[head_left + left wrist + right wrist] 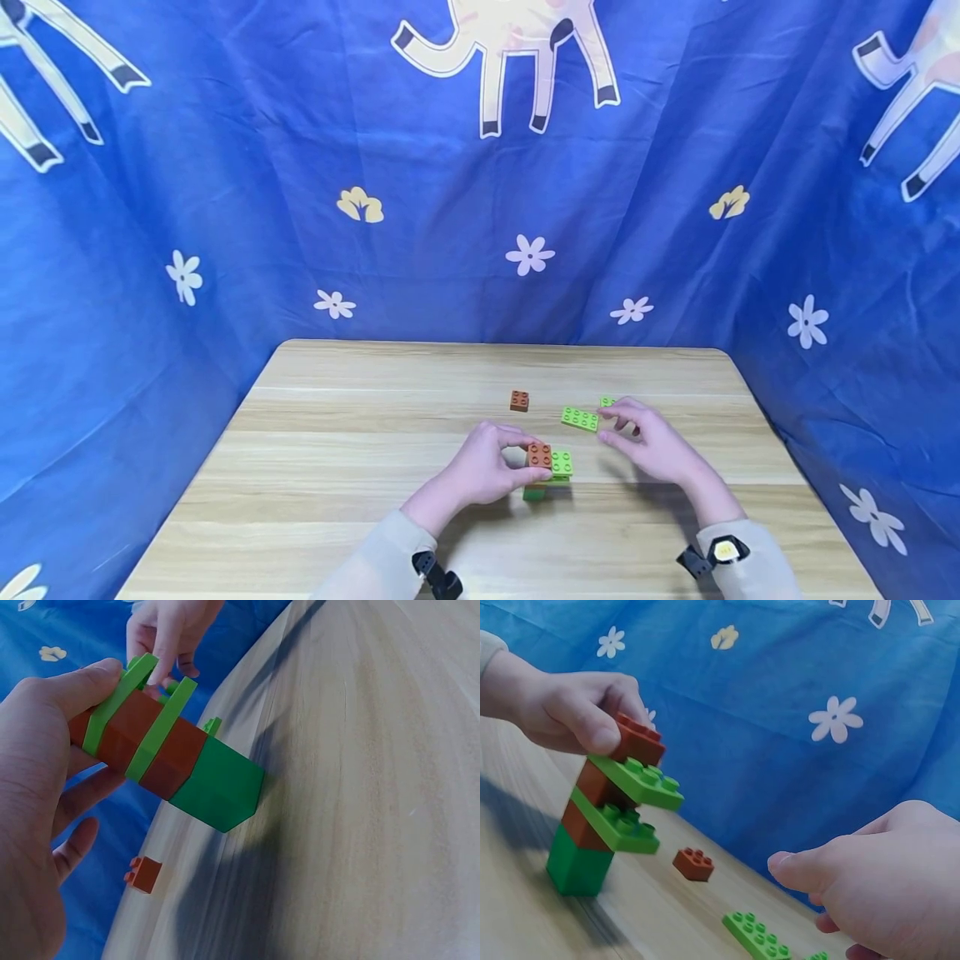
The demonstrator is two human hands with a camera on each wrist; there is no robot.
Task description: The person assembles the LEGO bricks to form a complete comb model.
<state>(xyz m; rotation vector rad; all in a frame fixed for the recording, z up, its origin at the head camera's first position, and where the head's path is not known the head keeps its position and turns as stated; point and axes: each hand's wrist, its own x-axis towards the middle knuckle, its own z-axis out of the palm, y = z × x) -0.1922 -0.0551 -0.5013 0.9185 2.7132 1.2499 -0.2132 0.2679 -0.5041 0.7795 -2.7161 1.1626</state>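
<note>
A small stack of toy building bricks stands on the table, a dark green brick at its base. Above it brown bricks alternate with two light green plates that jut out to one side. At the top, my left hand grips the brown brick between thumb and fingers. My right hand hovers beside a loose light green plate, fingers loosely bent and nothing seen in them. Another light green piece lies behind its fingertips, partly hidden.
A loose brown brick lies farther back on the wooden table. Blue patterned cloth hangs behind and along both sides of the table.
</note>
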